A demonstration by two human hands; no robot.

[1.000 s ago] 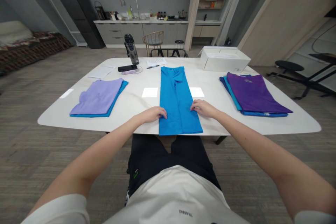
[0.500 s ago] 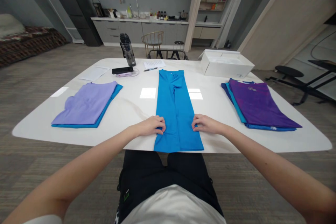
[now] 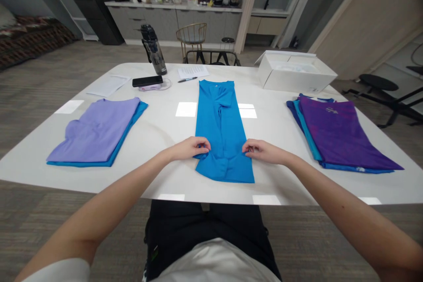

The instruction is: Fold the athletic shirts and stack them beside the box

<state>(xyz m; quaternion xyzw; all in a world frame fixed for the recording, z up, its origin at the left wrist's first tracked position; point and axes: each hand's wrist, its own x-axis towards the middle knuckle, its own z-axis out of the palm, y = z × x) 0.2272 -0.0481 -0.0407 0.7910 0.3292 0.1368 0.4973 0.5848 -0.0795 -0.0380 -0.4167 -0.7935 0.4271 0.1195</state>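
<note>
A pair of blue pants [image 3: 218,119] lies lengthwise on the white table, waistband at the far end and leg hems toward me. My left hand [image 3: 194,147] pinches its left edge, a short way above the hems. On the opposite edge, my right hand [image 3: 259,150] pinches the fabric at about the same height. Between the two hands the cloth is slightly lifted and creased. The folded lavender garment [image 3: 102,128] rests on a blue one to the left. To the right, a purple shirt [image 3: 343,136] tops a stack of folded blue and teal clothes.
Behind the pants are a pen [image 3: 187,79], a printed sheet [image 3: 193,72], a black phone [image 3: 147,81] and a dark water bottle [image 3: 154,50]. A white open box [image 3: 295,72] stands at the back right. The table's near edge [image 3: 211,200] runs before my legs.
Both hands have pinched up the lower legs of the pants and raised them a little, wrinkling the cloth. The hems have drawn back from the table's near edge. My view has shifted downward.
</note>
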